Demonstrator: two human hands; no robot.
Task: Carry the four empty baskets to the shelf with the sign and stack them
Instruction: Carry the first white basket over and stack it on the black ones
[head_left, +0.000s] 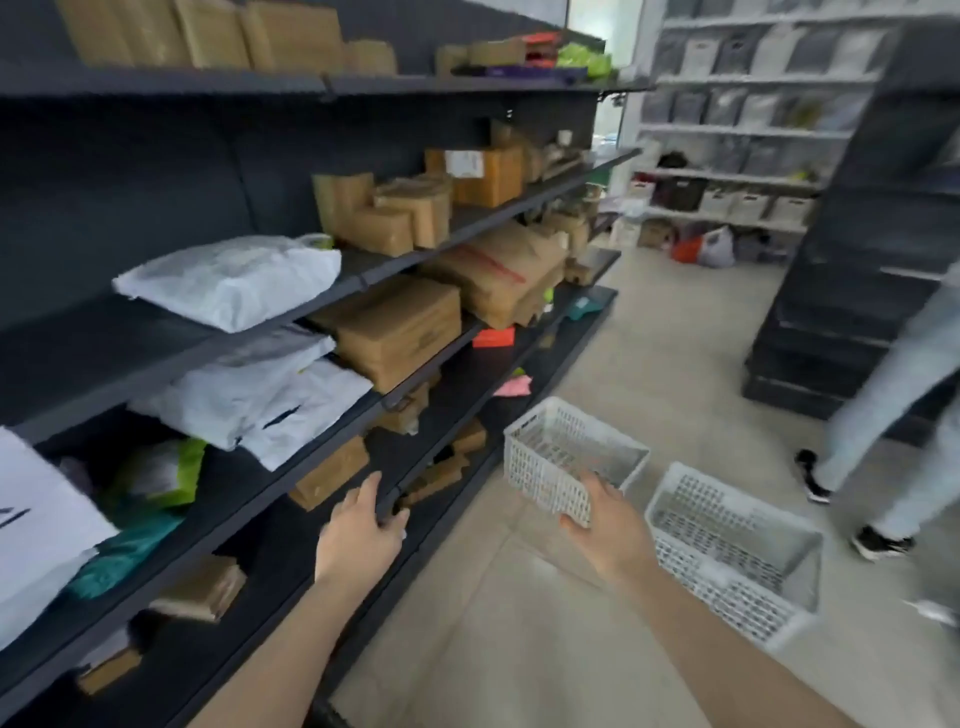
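While my right hand (605, 525) grips the near rim of a white lattice basket (571, 457), fingers curled under the edge and thumb on top, the basket hangs tilted above the floor, empty, its open top facing up and away from me. A second white basket (737, 551) of the same perforated plastic sits on the pale tiled floor (519, 623) just beside my right wrist, partly hidden behind my forearm; it looks empty too. I cannot see any further baskets of this kind close by.

My left hand (363, 525) is loosely closed over the front lip of a dark metal shelf (249, 499), fingers hooked over the edge and holding nothing else. That shelving runs along my left, carrying brown cardboard boxes (395, 327) and soft white plastic mailer bags (228, 280). A white sheet (36, 519) with dark marking is cut off at the left edge, too little showing to read. Blurred at the right, another person's legs (883, 415) in light trousers and dark shoes are partly out of frame. Pale shelves (748, 130) of grey and white bins stand far back, soft with blur.
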